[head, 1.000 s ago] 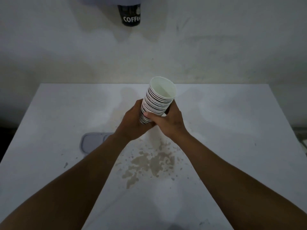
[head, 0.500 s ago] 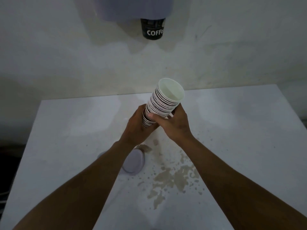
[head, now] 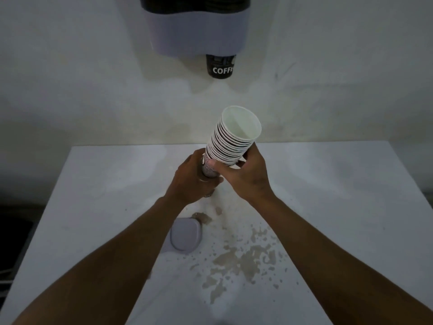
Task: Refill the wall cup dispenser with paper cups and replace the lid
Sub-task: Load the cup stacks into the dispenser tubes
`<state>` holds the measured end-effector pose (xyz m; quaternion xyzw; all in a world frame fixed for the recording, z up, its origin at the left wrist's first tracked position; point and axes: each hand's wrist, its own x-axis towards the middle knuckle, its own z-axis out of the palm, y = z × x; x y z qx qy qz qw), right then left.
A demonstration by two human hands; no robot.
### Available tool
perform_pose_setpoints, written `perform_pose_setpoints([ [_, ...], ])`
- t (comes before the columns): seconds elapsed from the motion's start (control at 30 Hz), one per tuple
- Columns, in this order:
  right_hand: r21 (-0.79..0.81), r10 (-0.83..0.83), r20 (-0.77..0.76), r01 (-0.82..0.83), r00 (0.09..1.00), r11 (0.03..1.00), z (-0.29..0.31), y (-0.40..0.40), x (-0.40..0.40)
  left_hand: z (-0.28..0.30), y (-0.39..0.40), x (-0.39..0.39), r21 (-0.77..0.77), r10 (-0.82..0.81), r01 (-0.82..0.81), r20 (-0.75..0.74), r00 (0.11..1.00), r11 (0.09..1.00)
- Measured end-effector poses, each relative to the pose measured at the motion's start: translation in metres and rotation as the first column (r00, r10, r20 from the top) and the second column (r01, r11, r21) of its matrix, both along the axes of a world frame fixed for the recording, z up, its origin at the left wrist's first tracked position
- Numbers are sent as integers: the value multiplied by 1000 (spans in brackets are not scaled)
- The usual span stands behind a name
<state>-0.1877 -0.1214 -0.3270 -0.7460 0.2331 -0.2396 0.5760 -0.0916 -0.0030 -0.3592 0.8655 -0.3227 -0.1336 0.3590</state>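
A stack of paper cups (head: 234,137), white inside with several rolled rims, tilts up and to the right above the table. My left hand (head: 191,178) wraps the lower end of the stack. My right hand (head: 243,175) grips it just under the rims. On the wall above hangs the grey cup dispenser (head: 198,31); its upper part is dark and runs out of frame. A black cup printed "COFFE" (head: 221,66) pokes out of its bottom right. The grey rounded lid (head: 186,236) lies flat on the table beneath my left forearm.
The white table (head: 339,184) stands against a pale wall. Brown spill stains (head: 241,259) spread over its middle, right of the lid. Off the table's left edge there is a dark gap (head: 14,231).
Both hands have raised the cup stack toward the wall. My view has tilted up, so the dispenser body now shows and the lid sits lower in the frame.
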Motion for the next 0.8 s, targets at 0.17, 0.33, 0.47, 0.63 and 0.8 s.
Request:
perform_pose_setpoints([
  [0.17,-61,22,88,-16,996,998,28,1,-2,27,19,-1,5,0,0,53,999,1000],
  [0.33,-90,51,97,-43,994,995,55,6,-5,71,33,-3,-80,-13,28,182,983,996],
  [0.47,-127,-9,77,19,997,992,84,14,-1,103,36,-5,-138,-58,91,224,973,986],
  [0.63,-64,72,100,-66,992,996,130,12,4,149,38,-2,-182,-64,90,146,987,979],
  [0.8,-116,120,105,-107,987,987,175,11,12,195,42,2,-274,-95,116,90,991,955],
])
